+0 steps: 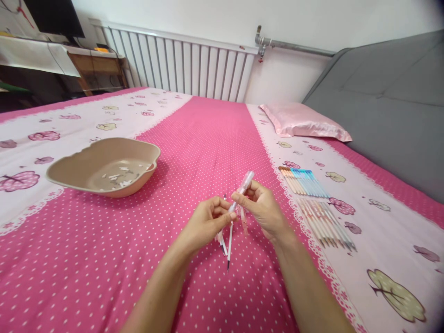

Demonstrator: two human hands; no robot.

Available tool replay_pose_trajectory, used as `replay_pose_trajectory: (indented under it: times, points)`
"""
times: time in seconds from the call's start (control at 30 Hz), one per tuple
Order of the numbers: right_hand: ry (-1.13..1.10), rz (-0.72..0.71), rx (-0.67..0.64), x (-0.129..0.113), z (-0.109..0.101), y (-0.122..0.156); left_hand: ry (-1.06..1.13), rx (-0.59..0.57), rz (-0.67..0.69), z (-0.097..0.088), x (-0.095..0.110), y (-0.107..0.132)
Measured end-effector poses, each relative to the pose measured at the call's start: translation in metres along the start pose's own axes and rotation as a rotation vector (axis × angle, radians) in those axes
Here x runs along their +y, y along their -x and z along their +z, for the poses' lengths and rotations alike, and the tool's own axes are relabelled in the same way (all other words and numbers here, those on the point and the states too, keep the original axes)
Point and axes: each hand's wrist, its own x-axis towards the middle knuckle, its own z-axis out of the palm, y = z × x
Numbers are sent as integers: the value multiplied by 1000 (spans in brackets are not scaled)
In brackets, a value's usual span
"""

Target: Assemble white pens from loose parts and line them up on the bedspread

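Observation:
Both of my hands meet over the pink dotted bedspread, holding one pale pink pen (245, 182) between them. My right hand (264, 208) pinches its upper, translucent part. Lower down, the thumb and fingers of my left hand (210, 217) close on the pen's narrow end. Just beneath the hands lie several loose pen parts, among them a thin white refill (230, 245) with a dark tip and a pinkish clear pen piece (244, 221). My fingers partly cover this small pile.
A tan basin (138, 187) with small white scraps stands on the left. To the right, pens with blue and brown ends (305, 181) lie in a row above a row of pale pens (326, 224). A pink pillow (305, 121) rests near the grey headboard (385, 101).

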Motion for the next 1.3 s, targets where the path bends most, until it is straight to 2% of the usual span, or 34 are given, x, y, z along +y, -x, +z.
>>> replay_pose_trajectory:
  times: [0.2, 0.37, 0.83, 1.1, 1.3]
  points:
    - [-131, 60, -89, -5, 0, 2, 30, -54, -2, 0, 2, 1]
    - [-255, 85, -168, -9, 0, 4, 10, -16, 14, -3, 2, 0]
    - [-200, 113, -74, -5, 0, 1, 41, -6, 9, -2, 3, 0]
    - [-156, 87, -67, -1, 0, 1, 29, -15, 31, -2, -2, -2]
    - [-183, 101, -87, -3, 2, 2, 48, -11, 5, -1, 2, 1]
